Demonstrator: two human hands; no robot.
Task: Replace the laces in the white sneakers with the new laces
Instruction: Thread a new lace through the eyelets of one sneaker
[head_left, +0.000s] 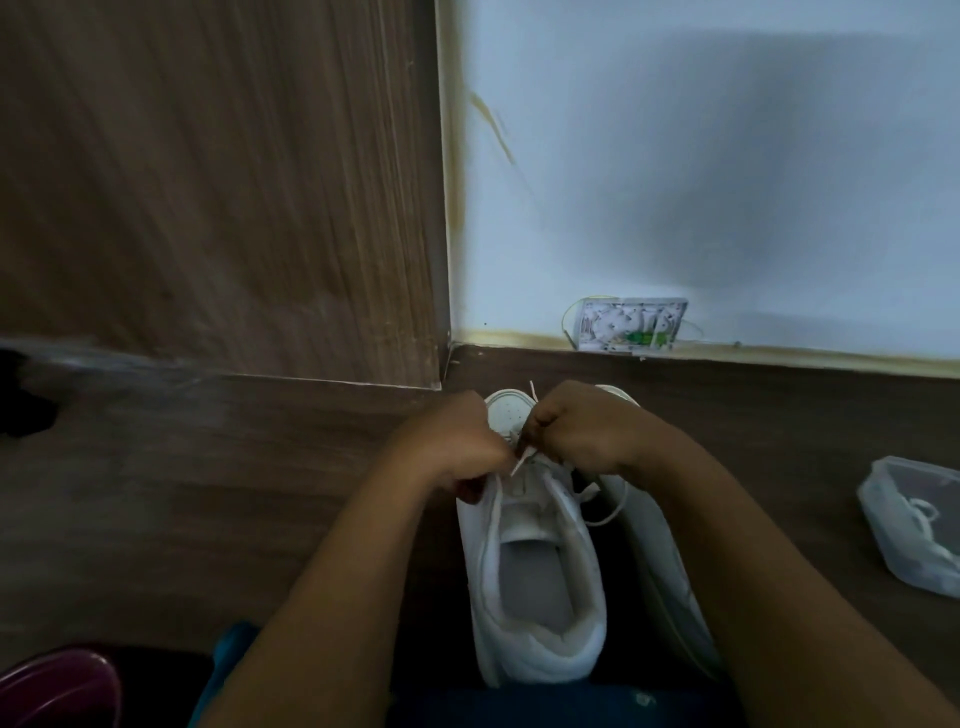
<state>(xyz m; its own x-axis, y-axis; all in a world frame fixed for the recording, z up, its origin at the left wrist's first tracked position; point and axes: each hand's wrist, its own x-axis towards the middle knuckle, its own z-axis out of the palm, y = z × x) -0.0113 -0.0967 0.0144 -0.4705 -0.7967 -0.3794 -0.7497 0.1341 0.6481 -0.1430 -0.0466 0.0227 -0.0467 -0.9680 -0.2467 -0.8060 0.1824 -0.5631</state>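
Dark wood-grain floor (208, 467). Two white sneakers (519, 654) stand side by side under the left hand (457, 447) and right hand (582, 431); a clear container (914, 525) lies further right.

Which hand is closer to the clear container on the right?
Right. The right hand pinches the lace over the sneaker, with the clear container off to its right; the left hand is beyond it, farther left.

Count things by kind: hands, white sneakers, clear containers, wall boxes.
Hands: 2, left hand and right hand, both pinching the lace
White sneakers: 2
Clear plastic container: 1
Wall box: 1
Total: 6
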